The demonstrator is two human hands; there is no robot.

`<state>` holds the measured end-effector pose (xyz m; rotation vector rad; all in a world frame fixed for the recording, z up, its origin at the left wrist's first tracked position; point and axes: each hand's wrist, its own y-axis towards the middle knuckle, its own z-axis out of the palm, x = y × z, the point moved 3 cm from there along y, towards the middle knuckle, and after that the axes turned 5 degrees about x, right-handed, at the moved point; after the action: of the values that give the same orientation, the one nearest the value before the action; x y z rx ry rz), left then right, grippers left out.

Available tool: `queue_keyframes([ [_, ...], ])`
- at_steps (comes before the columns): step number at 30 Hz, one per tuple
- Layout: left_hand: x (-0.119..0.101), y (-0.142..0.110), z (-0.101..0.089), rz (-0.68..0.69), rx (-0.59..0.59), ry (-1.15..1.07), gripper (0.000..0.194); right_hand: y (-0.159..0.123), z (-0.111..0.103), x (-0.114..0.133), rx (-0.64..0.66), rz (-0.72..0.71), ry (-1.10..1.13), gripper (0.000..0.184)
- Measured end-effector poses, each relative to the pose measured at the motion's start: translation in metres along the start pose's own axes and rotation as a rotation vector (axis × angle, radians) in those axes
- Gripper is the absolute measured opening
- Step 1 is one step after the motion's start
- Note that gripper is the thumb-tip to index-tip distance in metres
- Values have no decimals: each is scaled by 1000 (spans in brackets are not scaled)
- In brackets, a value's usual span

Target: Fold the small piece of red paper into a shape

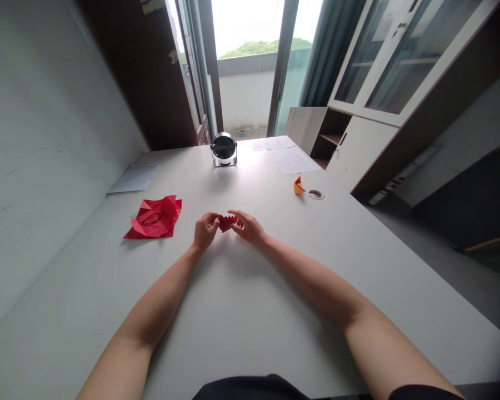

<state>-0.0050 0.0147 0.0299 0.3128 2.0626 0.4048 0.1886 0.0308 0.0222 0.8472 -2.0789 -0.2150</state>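
A small piece of folded red paper [225, 224] with a zigzag top edge is held up between my two hands over the white table. My left hand [206, 228] pinches its left side between thumb and fingers. On the other side, my right hand [246, 226] grips the right part, with the index finger stretched along the top and the thumb below. The fingers hide both ends of the paper.
To the left lies a creased red sheet [160, 218] with a thin dark loop [151, 219] on it. An orange folded paper piece [299, 185] stands beside a round cable hole [315, 194]. Further back are a round silver-framed device [224, 149] and white papers [294, 160].
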Motion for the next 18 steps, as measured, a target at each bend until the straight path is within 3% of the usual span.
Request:
queue_keyframes([
  [9, 7, 1, 1, -62, -46, -91, 17, -2, -1, 3, 20, -46, -37, 9],
  [18, 17, 6, 3, -147, -109, -323, 20, -3, 3, 1, 53, -56, -149, 24],
])
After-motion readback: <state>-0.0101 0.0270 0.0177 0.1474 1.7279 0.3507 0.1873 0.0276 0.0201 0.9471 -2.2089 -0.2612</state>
